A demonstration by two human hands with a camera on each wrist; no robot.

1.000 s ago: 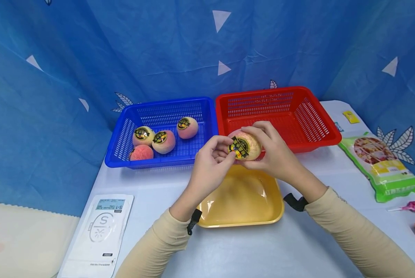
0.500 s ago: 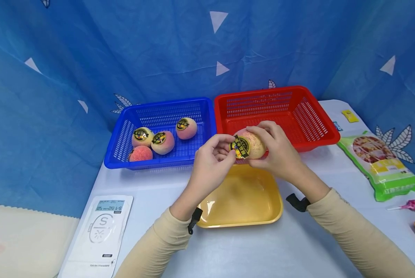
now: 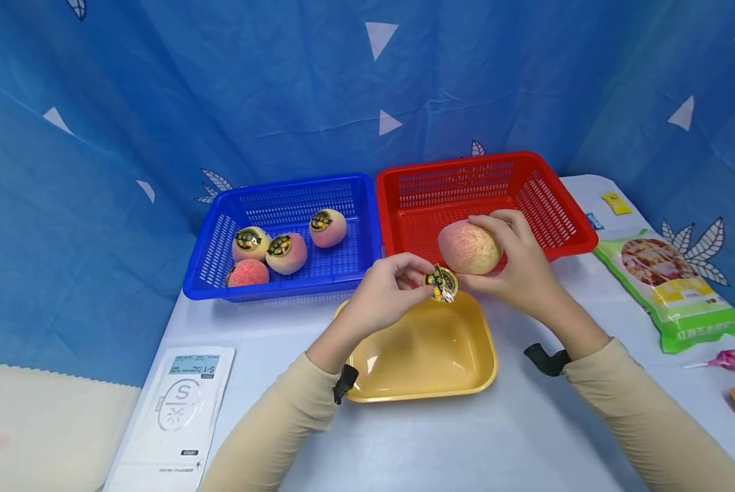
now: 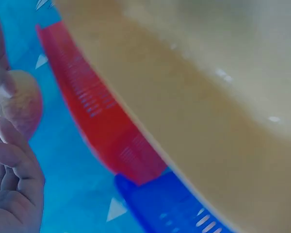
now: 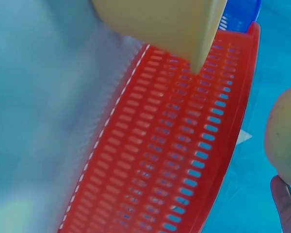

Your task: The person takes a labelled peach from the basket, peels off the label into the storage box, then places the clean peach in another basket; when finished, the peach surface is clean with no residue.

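The right hand (image 3: 521, 263) is holding a peach (image 3: 469, 247), fingers curling round its right side, just over the front rim of the red basket (image 3: 579, 229). The peach's visible skin is bare, pink and pale yellow. Just below and left of it, the left hand (image 3: 387, 301) is pinching a round black-and-yellow sticker (image 3: 442, 283) between thumb and fingertips; the sticker is hanging apart from the peach, above the far edge of the yellow tray (image 3: 487, 372). In the left wrist view the peach (image 4: 20, 103) is showing at the left edge with the left hand's fingers (image 4: 12, 160) curling below it; in the right wrist view only a slice of the peach (image 5: 284, 138) is appearing at the right edge, beside the red basket's slotted wall (image 5: 174, 160).

The tray is sitting on the worktop (image 3: 441, 444) between the forearms, directly in front of the two baskets. The blue basket (image 3: 210, 263) is standing touching the red one on its left and is holding four peaches (image 3: 287, 253), three of them showing stickers. A white pouch (image 3: 173, 417) is lying at the worktop's front left corner. On the right side a green bag (image 3: 681, 294) is lying, with a pink lollipop (image 3: 727, 359) nearer the front and a small yellow packet (image 3: 616, 203) at the back. Blue cloth (image 3: 219, 89) is hanging behind everything.
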